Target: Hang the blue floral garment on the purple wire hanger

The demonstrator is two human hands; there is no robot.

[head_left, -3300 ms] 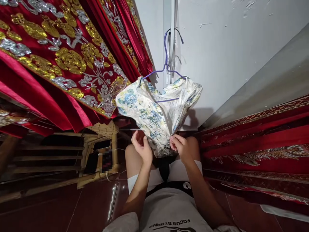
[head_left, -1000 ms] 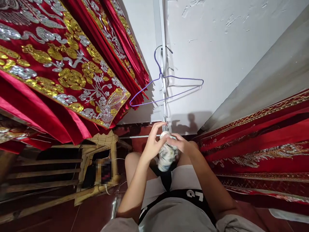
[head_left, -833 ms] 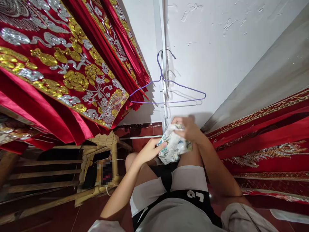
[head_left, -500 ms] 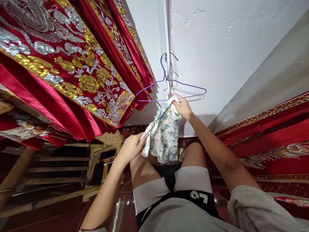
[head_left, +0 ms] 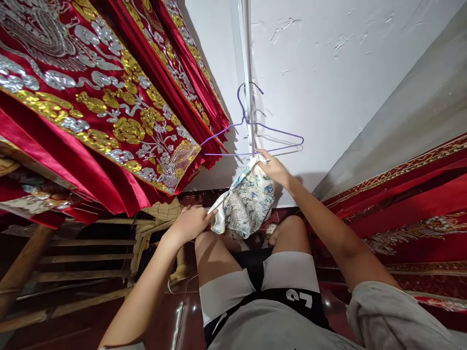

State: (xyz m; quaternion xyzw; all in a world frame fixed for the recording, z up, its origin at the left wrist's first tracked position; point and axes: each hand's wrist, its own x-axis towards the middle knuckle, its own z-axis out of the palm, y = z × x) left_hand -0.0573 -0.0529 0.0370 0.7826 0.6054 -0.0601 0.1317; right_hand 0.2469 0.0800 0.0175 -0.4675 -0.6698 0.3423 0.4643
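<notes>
A small floral cloth (head_left: 246, 201), white with blue and green flowers, hangs stretched between my two hands. My right hand (head_left: 273, 168) pinches its upper corner just under the bottom bar of a bare purple wire hanger (head_left: 255, 138). That hanger hooks on a white pipe (head_left: 246, 73) running down the wall. My left hand (head_left: 189, 222) is closed on the cloth's lower left edge, above my left knee.
Red hangings with gold and silver embroidery (head_left: 98, 107) fill the left side. More red embroidered cloth (head_left: 397, 204) lies at the right. A bamboo stool (head_left: 160, 228) and wooden slats (head_left: 76, 262) stand on the dark red floor at the left.
The cloth came off the hanger and was bunched between both hands. My right hand then lifted one corner up to the hanger bar while my left pulled the lower edge out leftward.
</notes>
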